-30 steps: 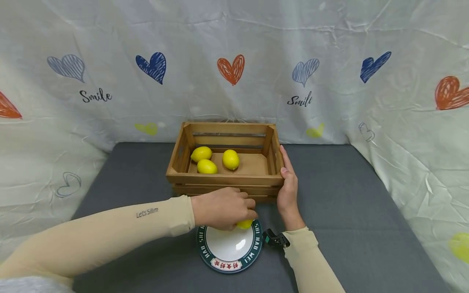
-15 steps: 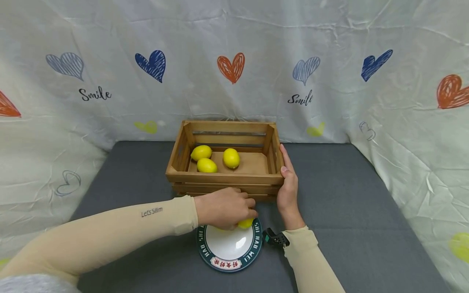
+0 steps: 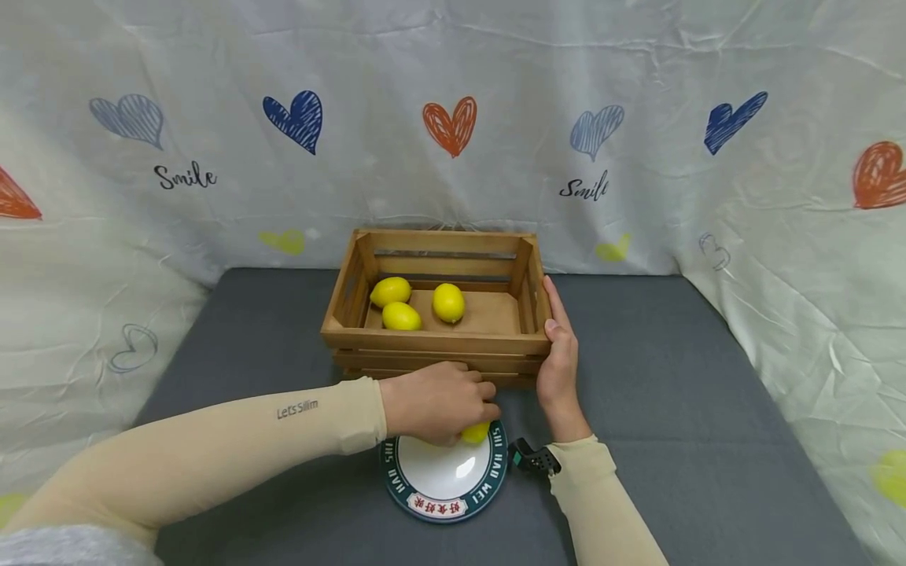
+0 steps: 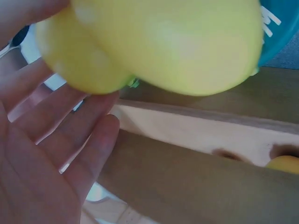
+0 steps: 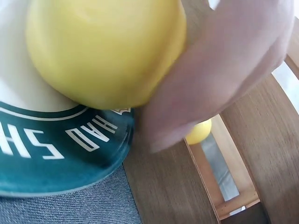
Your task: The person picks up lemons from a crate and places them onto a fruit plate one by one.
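In the head view my left hand (image 3: 439, 402) is over the far part of a white plate with a dark green lettered rim (image 3: 437, 509). Its curled fingers grip a yellow lemon (image 3: 476, 431), partly hidden by the hand. Two lemons overlap close up in the left wrist view, a larger-looking lemon (image 4: 177, 46) before another lemon (image 4: 84, 56). My right hand (image 3: 559, 377) presses against the right end of a slatted wooden crate (image 3: 432, 340), fingers straight, thumb near its front corner. Inside the crate sit three lemons: back left (image 3: 390, 292), front left (image 3: 401, 317) and middle (image 3: 449, 303).
A dark grey cloth (image 3: 637, 377) covers the table. Behind and beside it hangs a pale curtain (image 3: 517, 102) printed with hearts and "Smile". The crate stands at the back, close to the curtain. A black device (image 3: 534, 458) is strapped to my right wrist.
My left forearm has shifted slightly to the right, while the left hand stays at the lemon over the plate. The whole scene moves a little within the head view. My right hand keeps its place.
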A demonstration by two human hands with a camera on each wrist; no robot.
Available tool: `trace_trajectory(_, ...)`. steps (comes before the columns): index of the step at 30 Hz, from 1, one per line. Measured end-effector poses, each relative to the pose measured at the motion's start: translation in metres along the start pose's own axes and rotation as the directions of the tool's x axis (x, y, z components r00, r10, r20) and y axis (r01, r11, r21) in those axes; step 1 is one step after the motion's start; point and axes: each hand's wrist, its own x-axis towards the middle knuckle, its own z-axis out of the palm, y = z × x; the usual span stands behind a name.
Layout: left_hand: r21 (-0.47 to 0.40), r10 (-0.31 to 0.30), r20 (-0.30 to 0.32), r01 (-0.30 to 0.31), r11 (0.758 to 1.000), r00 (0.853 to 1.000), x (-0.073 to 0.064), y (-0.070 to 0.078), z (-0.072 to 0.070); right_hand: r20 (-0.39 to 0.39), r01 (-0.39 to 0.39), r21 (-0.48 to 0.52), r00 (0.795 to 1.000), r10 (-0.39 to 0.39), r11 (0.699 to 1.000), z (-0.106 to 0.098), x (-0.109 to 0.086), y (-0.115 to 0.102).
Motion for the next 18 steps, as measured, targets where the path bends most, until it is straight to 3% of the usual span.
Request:
trace_trajectory(10,-0.183,0.004,-0.019,-0.008,0.983,1.000,-0.018,-0.007,-0.035,-0.004,-0.005,-0.033,1.000,0.005,0.999,-0.001,0.000,0.001)
trace_trajectory(13,-0.318,0.016,-0.032,-0.025,0.948,0.999,-0.027,-0.013,-0.050,-0.004,-0.005,-0.044,1.000,0.005,0.999,-0.002,0.000,0.002)
trace_trajectory(18,-0.519,0.010,-0.110,-0.066,0.852,0.994,-0.041,-0.033,-0.077,-0.005,-0.002,-0.046,1.000,0.002,0.999,-0.002,0.001,0.001)
